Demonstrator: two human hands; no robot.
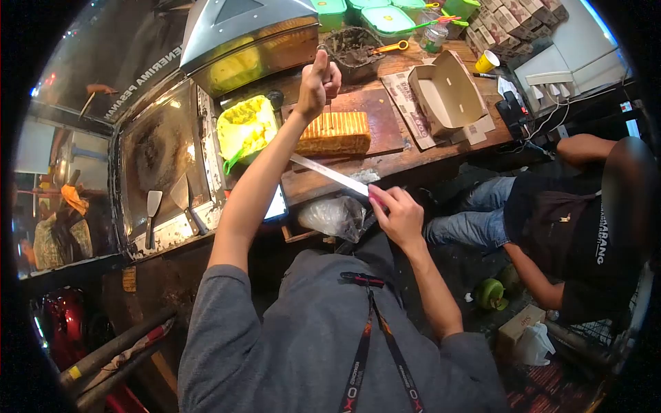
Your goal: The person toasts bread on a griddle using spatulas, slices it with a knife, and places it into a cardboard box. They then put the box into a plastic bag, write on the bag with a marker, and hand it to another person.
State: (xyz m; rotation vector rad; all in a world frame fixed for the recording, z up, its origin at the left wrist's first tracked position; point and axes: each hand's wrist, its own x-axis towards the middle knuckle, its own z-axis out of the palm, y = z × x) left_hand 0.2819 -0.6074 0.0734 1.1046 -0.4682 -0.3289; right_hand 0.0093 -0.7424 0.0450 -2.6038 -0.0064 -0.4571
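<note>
A thick golden-brown folded cake (334, 133) lies on a dark wooden board (382, 117) on the counter. My left hand (318, 81) is raised just above the cake's far edge, fingers closed on a thin utensil that points down at it. My right hand (398, 215) is nearer my body, below the counter edge, and grips the pink handle of a long knife (329, 174). The blade runs up and left, ending just in front of the cake's near side without clearly touching it.
Left of the board are a yellow tub (245, 126) with a green spoon, then a dark griddle (160, 153) with two scrapers (169, 206). An open cardboard box (447, 93) sits to the right, green-lidded containers (385, 17) behind. A plastic bag (335, 217) hangs below. Another person (564, 220) sits at right.
</note>
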